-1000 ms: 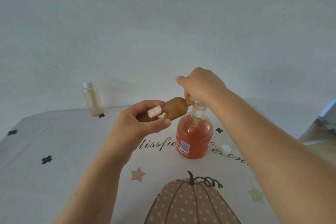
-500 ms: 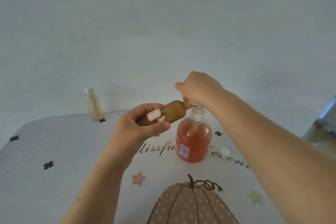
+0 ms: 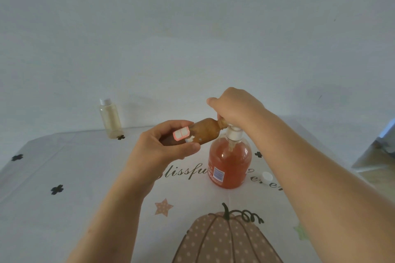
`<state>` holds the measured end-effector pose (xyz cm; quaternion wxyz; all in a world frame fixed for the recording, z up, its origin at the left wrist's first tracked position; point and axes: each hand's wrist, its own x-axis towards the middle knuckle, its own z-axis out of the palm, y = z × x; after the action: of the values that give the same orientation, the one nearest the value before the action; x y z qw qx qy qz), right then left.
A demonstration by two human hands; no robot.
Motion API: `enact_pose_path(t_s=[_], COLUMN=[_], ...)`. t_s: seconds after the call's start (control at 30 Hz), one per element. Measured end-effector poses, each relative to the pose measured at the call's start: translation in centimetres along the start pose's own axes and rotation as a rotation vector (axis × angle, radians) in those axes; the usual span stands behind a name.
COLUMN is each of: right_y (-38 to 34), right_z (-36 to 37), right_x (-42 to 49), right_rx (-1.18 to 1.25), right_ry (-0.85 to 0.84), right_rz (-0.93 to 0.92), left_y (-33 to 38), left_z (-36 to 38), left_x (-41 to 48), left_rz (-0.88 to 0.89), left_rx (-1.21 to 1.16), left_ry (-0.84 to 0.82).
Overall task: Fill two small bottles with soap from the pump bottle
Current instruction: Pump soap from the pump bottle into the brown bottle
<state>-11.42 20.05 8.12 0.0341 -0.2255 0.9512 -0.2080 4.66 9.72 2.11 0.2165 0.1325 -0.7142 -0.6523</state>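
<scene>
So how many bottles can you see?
3. A small brown bottle held tilted in the left hand, the orange pump bottle standing under the right hand, and a pale capped bottle standing at the table's far left edge. None seem hidden.

Our right hand (image 3: 233, 105) hides the spout of the pump bottle (image 3: 229, 164) and the mouth of the brown bottle (image 3: 203, 132). Our left hand (image 3: 162, 147) covers that bottle's base; we cannot read its sticker (image 3: 181, 134)

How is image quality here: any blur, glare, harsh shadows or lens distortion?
Head view: soft, bluish light, no strong glare, only a faint shadow beside the capped bottle; wide-angle bending curves the table edge and swells the right forearm; slightly hazy, yet the brown bottle and pump bottle read clearly.
</scene>
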Motion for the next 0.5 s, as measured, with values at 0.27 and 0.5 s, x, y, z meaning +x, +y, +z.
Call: enact_pose_path(t_s=[0.27,0.5], right_y=[-0.4,-0.6], right_z=[-0.8,-1.3], right_x=[-0.3,-0.6], right_rx=[-0.013,-0.055], right_ry=[0.024,0.04], right_rz=[-0.036,-0.072], left_y=[0.1,0.2], left_z=[0.1,0.3], left_x=[-0.1,-0.3], left_rz=[0.014,0.045], left_rx=[-0.023,-0.036], left_ry=[-0.008,0.006])
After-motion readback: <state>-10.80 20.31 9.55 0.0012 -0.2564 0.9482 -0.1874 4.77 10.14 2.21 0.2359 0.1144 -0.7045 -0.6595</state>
